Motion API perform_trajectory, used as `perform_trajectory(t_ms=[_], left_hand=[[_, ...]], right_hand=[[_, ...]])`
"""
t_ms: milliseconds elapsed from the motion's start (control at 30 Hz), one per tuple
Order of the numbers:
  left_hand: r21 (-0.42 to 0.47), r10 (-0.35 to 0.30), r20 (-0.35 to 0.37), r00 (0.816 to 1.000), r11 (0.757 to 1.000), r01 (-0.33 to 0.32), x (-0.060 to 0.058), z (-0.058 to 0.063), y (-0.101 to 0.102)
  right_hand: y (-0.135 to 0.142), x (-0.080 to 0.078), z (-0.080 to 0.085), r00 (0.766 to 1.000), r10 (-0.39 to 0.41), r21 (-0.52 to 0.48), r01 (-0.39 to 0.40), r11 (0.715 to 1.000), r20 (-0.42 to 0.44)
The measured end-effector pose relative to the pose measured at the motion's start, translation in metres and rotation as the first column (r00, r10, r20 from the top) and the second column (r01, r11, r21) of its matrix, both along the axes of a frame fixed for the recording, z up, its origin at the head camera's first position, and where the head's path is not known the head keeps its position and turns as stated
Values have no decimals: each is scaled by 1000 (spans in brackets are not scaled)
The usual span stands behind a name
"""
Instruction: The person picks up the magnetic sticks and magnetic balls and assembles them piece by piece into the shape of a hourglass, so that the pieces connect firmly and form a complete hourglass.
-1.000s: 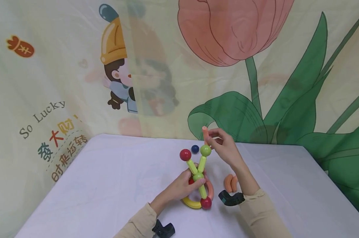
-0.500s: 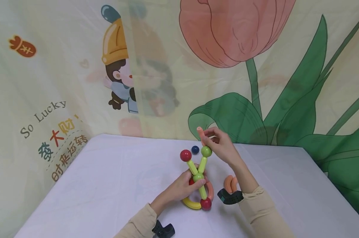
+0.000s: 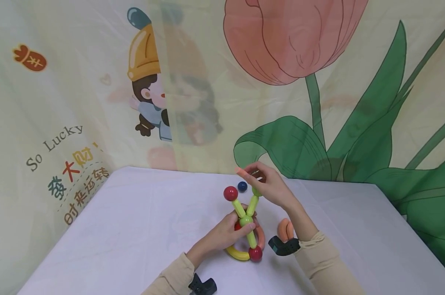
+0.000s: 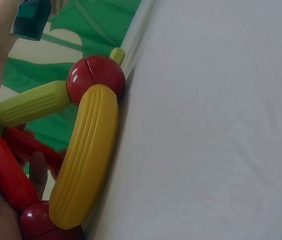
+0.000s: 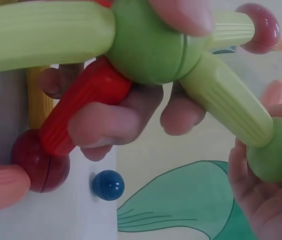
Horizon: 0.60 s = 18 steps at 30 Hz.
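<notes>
My left hand [image 3: 222, 233] grips a toy figure of balls and rods at its central green ball [image 3: 246, 221], thumb on the front. Light green rods [image 3: 240, 208] spread from that ball to a red ball [image 3: 230, 193], an upper green ball [image 3: 257, 192] and a lower red ball [image 3: 255, 254]. Below are a yellow curved rod [image 4: 88, 155] and red rods [image 4: 8, 172]. My right hand [image 3: 270, 186] pinches a short orange rod [image 3: 241, 172] beside the upper green ball; in the right wrist view its fingers lie around that ball [image 5: 275, 150], partly hiding it.
A blue ball [image 3: 242, 187] lies on the white table [image 3: 134, 229] behind the figure. Two orange curved rods [image 3: 285, 229] lie near my right wrist. A printed cloth [image 3: 200, 155] hangs behind the table's far edge.
The orange rod has tipped from upright towards the left and lower. My right hand has turned with it and now covers much of the upper green ball. My left hand stays in place.
</notes>
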State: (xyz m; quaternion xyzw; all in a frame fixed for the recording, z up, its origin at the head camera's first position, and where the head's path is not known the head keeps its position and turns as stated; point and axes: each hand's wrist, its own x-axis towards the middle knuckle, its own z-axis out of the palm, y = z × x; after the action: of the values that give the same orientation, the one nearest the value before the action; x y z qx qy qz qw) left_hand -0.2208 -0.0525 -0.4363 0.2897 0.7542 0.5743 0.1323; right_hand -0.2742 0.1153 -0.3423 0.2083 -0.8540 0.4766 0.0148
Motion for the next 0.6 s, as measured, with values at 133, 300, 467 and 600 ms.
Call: perform_trajectory(t_ms=[133, 300, 467, 600], left_hand=[[-5, 8, -21, 1000, 1000, -9, 0, -1, 0], [-23, 23, -28, 999, 999, -24, 0, -2, 0], [-25, 23, -39, 999, 999, -24, 0, -1, 0], [-25, 25, -41, 999, 999, -26, 0, -1, 0]], right_hand=[[2, -3, -8, 998, 61, 9, -61, 998, -27], [3, -3, -12, 992, 115, 21, -114, 993, -54], [3, -1, -14, 987, 153, 11, -153, 988, -45], [3, 0, -15, 984, 177, 2, -177, 984, -21]])
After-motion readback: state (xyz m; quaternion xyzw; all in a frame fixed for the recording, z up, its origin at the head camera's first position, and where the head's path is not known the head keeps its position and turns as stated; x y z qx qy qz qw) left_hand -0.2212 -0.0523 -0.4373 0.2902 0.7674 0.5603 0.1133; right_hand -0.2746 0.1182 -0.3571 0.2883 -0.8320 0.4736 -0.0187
